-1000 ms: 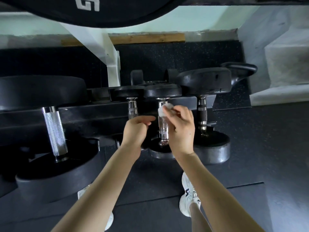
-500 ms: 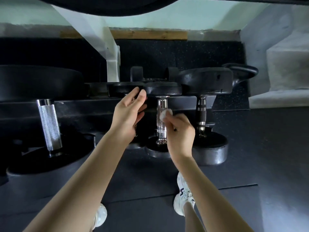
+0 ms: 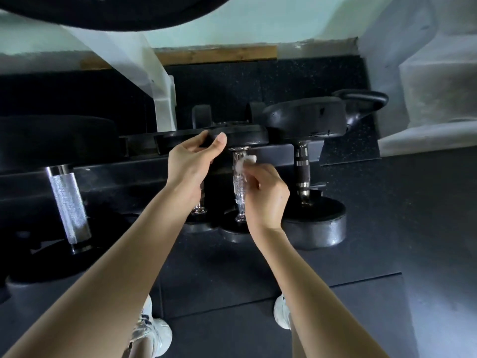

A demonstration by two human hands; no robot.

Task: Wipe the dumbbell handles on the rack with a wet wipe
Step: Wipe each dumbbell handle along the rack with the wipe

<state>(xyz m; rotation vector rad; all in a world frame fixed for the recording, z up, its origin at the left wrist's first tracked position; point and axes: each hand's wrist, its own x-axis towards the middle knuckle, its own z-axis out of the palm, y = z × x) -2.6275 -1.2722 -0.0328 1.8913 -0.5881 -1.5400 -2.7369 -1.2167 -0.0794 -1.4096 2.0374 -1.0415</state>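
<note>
Since a second ago the left hand (image 3: 189,165) has gone up from beside the handles to the far dumbbell heads, and the right hand (image 3: 267,196) has brought the wipe a little higher on the handle. The right hand pinches the small white wet wipe (image 3: 246,161) in curled fingers and presses it on the far part of the chrome handle (image 3: 239,187) of the middle dumbbell, just under its far head (image 3: 242,136). The left hand is not clenched; its thumb and fingertips rest on the rim of this black head, and nothing is held in it. Behind the left wrist a second chrome handle (image 3: 199,205) shows only at its near end.

To the right stands a bigger dumbbell with a dark grip (image 3: 301,174), and far behind it a kettlebell (image 3: 361,104). To the left, well apart, a thick knurled handle (image 3: 69,202) belongs to a large dumbbell. All lie across the black rack (image 3: 116,174). A white post (image 3: 160,81) rises behind the rack. Near the camera, two pale shoes (image 3: 152,329) stand on the dark floor mat (image 3: 348,254).
</note>
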